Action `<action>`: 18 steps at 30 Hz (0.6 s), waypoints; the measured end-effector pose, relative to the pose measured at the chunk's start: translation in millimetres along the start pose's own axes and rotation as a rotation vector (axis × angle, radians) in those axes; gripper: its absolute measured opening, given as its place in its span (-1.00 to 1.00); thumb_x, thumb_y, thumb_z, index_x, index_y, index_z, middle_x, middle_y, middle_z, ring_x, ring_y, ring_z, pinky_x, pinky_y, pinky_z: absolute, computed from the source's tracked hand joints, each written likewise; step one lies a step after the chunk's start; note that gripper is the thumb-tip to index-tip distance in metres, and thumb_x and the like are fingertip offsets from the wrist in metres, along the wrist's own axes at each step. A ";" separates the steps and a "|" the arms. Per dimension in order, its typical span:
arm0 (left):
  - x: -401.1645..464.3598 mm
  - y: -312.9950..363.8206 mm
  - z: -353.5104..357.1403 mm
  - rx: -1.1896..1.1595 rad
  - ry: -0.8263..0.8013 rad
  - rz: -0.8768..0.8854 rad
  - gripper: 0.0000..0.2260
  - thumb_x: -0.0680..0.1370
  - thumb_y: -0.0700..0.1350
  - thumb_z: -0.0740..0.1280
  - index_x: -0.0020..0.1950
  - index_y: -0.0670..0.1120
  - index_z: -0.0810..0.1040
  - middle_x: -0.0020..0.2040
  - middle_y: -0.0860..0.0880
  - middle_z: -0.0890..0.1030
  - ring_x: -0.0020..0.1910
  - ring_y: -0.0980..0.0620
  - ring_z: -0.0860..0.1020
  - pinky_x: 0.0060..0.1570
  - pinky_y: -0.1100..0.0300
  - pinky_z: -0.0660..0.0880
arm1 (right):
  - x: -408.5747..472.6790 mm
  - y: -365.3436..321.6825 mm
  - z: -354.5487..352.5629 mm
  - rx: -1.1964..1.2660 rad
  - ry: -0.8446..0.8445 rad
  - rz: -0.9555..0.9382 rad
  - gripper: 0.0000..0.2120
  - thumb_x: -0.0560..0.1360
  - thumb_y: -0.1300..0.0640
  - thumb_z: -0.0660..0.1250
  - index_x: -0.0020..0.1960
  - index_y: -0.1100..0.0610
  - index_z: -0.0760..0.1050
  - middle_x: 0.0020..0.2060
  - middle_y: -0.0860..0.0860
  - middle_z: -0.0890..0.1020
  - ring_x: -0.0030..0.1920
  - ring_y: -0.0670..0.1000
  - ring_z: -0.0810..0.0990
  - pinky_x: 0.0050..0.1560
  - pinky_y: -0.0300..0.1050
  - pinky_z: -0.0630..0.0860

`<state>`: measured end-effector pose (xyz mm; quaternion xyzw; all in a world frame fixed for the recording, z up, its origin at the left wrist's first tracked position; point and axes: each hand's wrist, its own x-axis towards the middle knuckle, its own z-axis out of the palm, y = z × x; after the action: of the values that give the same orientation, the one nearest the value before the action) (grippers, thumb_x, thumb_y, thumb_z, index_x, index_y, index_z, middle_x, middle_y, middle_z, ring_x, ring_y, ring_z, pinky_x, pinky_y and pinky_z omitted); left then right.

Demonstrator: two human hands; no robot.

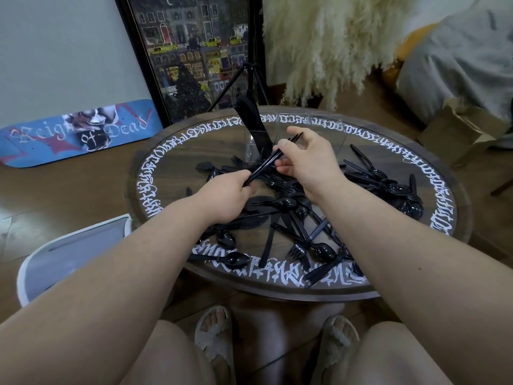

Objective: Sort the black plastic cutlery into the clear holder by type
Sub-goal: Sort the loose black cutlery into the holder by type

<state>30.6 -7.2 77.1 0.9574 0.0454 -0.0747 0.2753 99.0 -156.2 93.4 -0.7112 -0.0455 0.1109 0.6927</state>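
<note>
A heap of black plastic cutlery, forks, spoons and knives mixed, lies across the round glass-topped table. At the far side stands the clear holder, with several black knives upright in its left compartment. My left hand grips the lower end of a small bundle of black cutlery pieces held slantwise above the heap. My right hand pinches the upper end of the same bundle between thumb and fingers. Which type the held pieces are cannot be told.
A black tripod and a framed picture stand behind the table. A skateboard deck leans at the left wall, a white bin sits at my left, a cardboard box at the right.
</note>
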 end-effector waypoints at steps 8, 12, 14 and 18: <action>-1.5 2.7 -5.1 0.048 0.162 -0.039 -0.82 0.61 -0.12 0.16 0.11 0.00 0.54 -0.29 0.05 0.51 -0.27 0.02 0.47 -0.25 0.17 0.33 | 0.6 3.1 3.8 -0.035 0.034 0.001 -0.94 0.54 0.19 0.33 -0.12 0.13 0.51 -0.24 0.06 0.59 -0.33 -0.02 0.60 -0.24 -0.16 0.57; -1.8 10.1 -4.1 0.043 0.200 0.044 -0.82 0.59 -0.04 0.19 0.01 -0.07 0.54 -0.20 -0.01 0.58 -0.16 -0.06 0.53 -0.17 0.11 0.42 | -1.8 -0.2 9.0 0.001 -0.017 0.055 -0.84 0.59 0.10 0.24 -0.12 0.14 0.49 -0.26 0.09 0.59 -0.33 0.00 0.57 -0.25 -0.15 0.57; -2.2 12.9 -4.4 0.018 0.198 0.064 -0.81 0.60 0.00 0.18 -0.01 -0.08 0.52 -0.19 -0.02 0.60 -0.16 -0.06 0.54 -0.11 0.07 0.46 | -0.8 -2.5 8.4 0.023 0.020 0.009 -0.97 0.58 0.14 0.26 -0.01 0.09 0.45 -0.18 0.09 0.58 -0.35 -0.01 0.57 -0.28 -0.17 0.56; -0.9 11.1 -8.2 0.011 0.314 0.067 -0.81 0.62 0.01 0.16 0.12 -0.03 0.47 -0.08 0.02 0.57 -0.09 -0.03 0.49 -0.07 0.07 0.42 | 2.3 -3.5 2.0 0.003 0.057 -0.036 -0.94 0.57 0.15 0.29 -0.08 0.11 0.48 -0.18 0.09 0.58 -0.38 -0.03 0.55 -0.35 -0.20 0.51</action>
<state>32.1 -12.3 89.9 0.9597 0.0555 0.0849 0.2621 101.1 -153.6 96.7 -0.7122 -0.0382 0.0782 0.6965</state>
